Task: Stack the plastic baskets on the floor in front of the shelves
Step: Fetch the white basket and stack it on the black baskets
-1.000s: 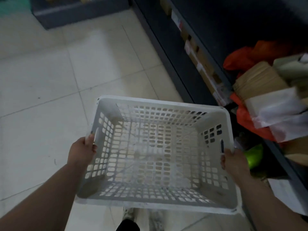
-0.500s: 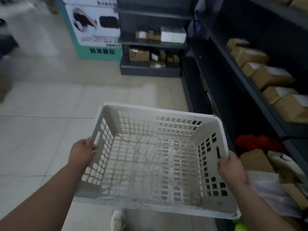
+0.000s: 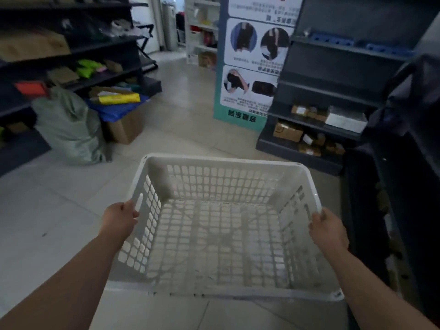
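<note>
An empty white plastic basket with slotted walls and a grid bottom is held in the air in front of me, above the tiled floor. My left hand grips its left rim at the handle slot. On the opposite side my right hand grips the right rim beside the other handle slot. No other basket is in view.
Dark shelves with cardboard boxes stand ahead on the right, and a dark unit runs along the right edge. A poster stand is behind the basket. At left are shelves, a grey-green sack and a cardboard box. Pale floor tiles lie between.
The view has lifted from the floor and lower shelf to the aisle ahead. Both hands keep the same hold on the basket, which stays level in front of me.
</note>
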Available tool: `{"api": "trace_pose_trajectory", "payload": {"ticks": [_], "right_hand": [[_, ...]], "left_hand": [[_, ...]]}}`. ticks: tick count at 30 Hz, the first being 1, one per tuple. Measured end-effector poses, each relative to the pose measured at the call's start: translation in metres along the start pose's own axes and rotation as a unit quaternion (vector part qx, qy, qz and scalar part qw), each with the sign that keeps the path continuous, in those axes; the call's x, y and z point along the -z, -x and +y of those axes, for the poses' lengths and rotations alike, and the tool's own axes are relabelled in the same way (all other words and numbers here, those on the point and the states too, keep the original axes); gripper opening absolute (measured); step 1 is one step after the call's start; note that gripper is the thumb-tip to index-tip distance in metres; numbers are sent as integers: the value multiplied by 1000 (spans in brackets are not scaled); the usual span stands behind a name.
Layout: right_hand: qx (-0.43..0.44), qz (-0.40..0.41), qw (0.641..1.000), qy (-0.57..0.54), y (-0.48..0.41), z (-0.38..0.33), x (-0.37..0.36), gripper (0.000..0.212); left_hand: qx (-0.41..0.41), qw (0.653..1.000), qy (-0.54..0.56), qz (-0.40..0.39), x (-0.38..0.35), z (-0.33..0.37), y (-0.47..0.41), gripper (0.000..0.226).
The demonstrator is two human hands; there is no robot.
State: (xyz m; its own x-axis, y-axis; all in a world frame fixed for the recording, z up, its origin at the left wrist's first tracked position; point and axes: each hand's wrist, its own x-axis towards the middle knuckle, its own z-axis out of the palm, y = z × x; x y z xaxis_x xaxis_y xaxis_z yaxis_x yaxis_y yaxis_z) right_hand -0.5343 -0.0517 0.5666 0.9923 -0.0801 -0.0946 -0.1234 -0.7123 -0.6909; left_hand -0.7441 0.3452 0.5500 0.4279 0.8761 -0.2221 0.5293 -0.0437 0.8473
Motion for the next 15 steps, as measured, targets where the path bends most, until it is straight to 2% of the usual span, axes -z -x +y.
{"api": "trace_pose_trajectory", "payload": {"ticks": [2,5,15], "right_hand": [[19,-11,999,-33,-7,-40,-35,28],[36,-51,998,-20,-20,-90,-95,20],[120,-122,985,-20,46,-306,-259,22]], "left_hand": [[16,999,18,29,37,-3,-26,40],[42,996,41,64,95,-10,-65,40],[72,983,37,167,280,-51,-174,39]]}}
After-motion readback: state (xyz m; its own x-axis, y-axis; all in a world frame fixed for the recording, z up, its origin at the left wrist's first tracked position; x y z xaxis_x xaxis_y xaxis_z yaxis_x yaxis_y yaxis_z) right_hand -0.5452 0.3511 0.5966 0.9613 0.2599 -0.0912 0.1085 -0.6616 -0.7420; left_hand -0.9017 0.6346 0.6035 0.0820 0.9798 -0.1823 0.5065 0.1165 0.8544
